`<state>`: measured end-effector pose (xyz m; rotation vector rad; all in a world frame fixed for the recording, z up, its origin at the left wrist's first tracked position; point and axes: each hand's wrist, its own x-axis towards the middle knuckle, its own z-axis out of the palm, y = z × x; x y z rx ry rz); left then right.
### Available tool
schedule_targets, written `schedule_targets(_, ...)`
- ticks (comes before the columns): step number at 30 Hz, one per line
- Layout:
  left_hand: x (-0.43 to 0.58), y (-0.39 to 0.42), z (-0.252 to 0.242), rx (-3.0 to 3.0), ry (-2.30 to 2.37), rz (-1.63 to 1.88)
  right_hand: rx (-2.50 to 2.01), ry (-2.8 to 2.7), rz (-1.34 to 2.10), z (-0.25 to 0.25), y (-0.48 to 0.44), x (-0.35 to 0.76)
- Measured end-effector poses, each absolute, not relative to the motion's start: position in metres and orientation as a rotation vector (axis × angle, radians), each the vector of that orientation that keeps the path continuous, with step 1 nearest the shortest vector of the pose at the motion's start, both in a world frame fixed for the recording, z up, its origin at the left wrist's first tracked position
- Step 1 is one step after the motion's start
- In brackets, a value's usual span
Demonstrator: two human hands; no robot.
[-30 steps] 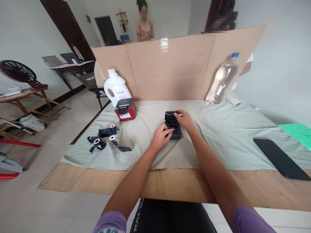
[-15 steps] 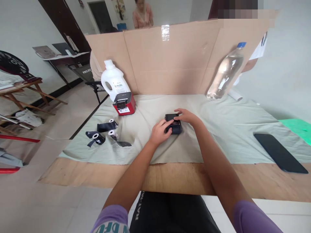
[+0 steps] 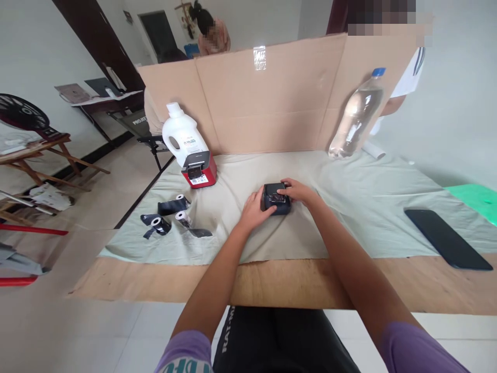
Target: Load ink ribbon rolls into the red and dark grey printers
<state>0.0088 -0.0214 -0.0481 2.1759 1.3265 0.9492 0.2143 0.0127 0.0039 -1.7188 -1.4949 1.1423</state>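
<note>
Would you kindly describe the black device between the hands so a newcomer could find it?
Start at the cardboard screen along the back of the cloth-covered table. On the cloth before its middle sits a black device, with the left hand and right hand holding its sides. Unlike the red printer it is black; unlike the flat phone it is boxy.

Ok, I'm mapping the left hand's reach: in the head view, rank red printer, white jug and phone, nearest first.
1. The red printer, back-left of the left hand that grips the black device.
2. The white jug, just behind the printer.
3. The phone, far off to the right.
</note>
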Motion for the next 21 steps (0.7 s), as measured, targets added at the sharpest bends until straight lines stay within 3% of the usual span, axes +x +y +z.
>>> schedule_targets(4,0.007,-0.020,-0.054,2.326,1.331,0.816,-1.629,-1.272,1.015,-0.011,0.001,0.204)
schedule_targets(11,0.013,-0.010,-0.045,2.297,1.388,0.945,-1.556,-1.205,0.698,-0.004,-0.012,0.181)
schedule_targets(17,0.104,0.034,0.001,2.283,1.189,1.068,-1.529,-1.275,0.409,0.042,0.013,0.269)
schedule_targets(21,0.195,0.078,0.009,2.334,1.046,0.967,-1.559,-1.132,0.388,0.040,0.031,0.350)
